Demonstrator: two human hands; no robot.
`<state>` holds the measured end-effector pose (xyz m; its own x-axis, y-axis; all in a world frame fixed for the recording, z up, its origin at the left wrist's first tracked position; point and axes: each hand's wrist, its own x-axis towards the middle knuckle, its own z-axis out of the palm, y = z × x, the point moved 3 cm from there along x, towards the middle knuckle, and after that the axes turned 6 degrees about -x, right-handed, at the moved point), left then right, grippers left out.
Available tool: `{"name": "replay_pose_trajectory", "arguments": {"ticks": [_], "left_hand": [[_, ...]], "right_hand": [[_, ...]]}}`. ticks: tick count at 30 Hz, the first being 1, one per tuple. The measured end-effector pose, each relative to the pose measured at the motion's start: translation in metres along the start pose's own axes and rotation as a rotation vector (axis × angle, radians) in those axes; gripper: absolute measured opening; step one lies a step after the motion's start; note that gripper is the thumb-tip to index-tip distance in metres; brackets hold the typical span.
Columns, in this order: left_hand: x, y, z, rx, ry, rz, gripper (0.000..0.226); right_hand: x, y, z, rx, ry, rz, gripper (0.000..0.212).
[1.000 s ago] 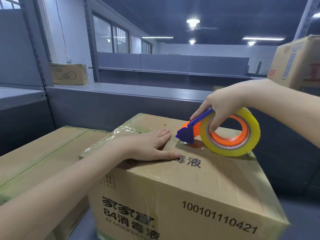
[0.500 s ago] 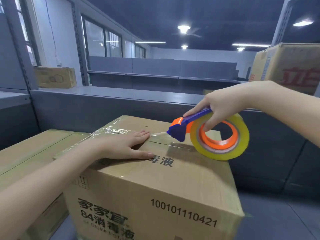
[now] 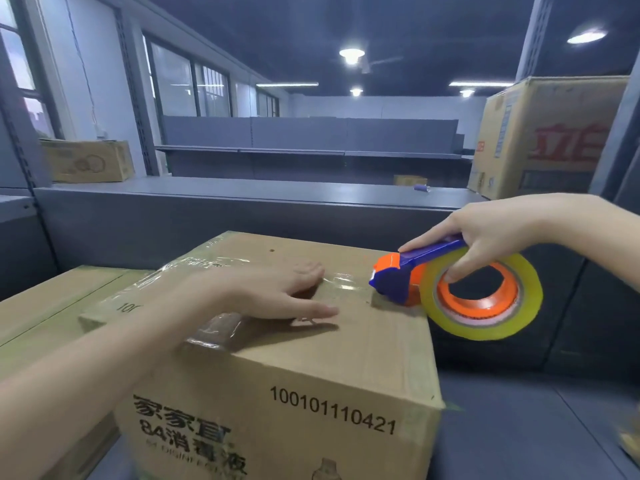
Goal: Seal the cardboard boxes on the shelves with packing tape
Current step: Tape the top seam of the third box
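A cardboard box (image 3: 346, 358) printed with 100101110421 stands in front of me on the grey shelf. Clear tape (image 3: 341, 284) runs across its top. My left hand (image 3: 273, 292) lies flat on the top, fingers straight, pressing the tape down. My right hand (image 3: 485, 237) grips a blue and orange tape dispenser (image 3: 405, 275) carrying a yellowish roll of packing tape (image 3: 485, 299). The dispenser's nose sits at the box's right top edge, and the roll hangs past that edge.
A second taped box (image 3: 45, 306) lies to the left, touching the first. A tall box with red print (image 3: 540, 140) stands at the right on the upper shelf. A smaller box (image 3: 86, 161) sits far left. Grey shelf floor (image 3: 519, 427) extends to the right.
The dispenser has travelled right across the box top to its right edge, drawing tape out. My left hand stays flat on the top.
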<state>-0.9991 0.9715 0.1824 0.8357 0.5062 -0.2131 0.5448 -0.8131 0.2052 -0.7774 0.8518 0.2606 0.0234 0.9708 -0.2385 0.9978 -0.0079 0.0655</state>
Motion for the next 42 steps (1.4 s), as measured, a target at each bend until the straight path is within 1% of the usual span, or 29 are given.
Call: {"name": "replay_pose_trajectory", "arguments": {"ticks": [1, 3, 7, 12, 17, 21, 27, 32, 33, 37, 38, 42], "left_hand": [[0.003, 0.008, 0.005, -0.009, -0.008, 0.054, 0.104], [0.006, 0.013, 0.014, -0.017, 0.008, 0.092, 0.105], [-0.001, -0.001, 0.013, -0.077, -0.004, 0.084, 0.105], [-0.010, -0.016, 0.004, -0.067, -0.020, 0.074, 0.104], [-0.012, -0.017, 0.008, -0.065, -0.009, 0.091, 0.105], [-0.012, -0.018, 0.010, -0.057, -0.004, 0.117, 0.110], [-0.010, -0.017, 0.008, -0.063, -0.035, 0.088, 0.107], [-0.009, 0.003, -0.002, 0.072, -0.036, -0.039, 0.114], [-0.007, 0.011, -0.005, 0.090, -0.023, -0.034, 0.114], [0.009, 0.062, 0.003, -0.030, -0.027, 0.204, 0.098], [0.013, 0.071, 0.009, -0.029, -0.035, 0.244, 0.095], [0.021, 0.074, 0.026, 0.004, -0.055, 0.288, 0.091]], "right_hand": [[0.000, 0.000, 0.001, 0.006, 0.002, -0.002, 0.057], [0.000, 0.000, 0.002, 0.020, 0.011, -0.011, 0.057], [0.000, -0.005, 0.005, 0.057, 0.037, -0.030, 0.056], [0.008, -0.018, 0.004, 0.052, 0.067, -0.062, 0.054], [0.000, -0.021, 0.006, 0.063, 0.075, -0.040, 0.056], [-0.014, -0.015, 0.015, 0.072, 0.083, -0.025, 0.058], [-0.055, 0.025, 0.029, 0.099, 0.076, 0.061, 0.059], [-0.060, 0.031, 0.043, 0.078, 0.074, 0.069, 0.060], [-0.058, 0.029, 0.044, 0.068, 0.075, 0.064, 0.060], [-0.058, 0.027, 0.046, 0.067, 0.083, 0.050, 0.059], [-0.058, 0.027, 0.048, 0.072, 0.086, 0.049, 0.058], [-0.060, 0.026, 0.057, 0.083, 0.117, 0.046, 0.057]]}}
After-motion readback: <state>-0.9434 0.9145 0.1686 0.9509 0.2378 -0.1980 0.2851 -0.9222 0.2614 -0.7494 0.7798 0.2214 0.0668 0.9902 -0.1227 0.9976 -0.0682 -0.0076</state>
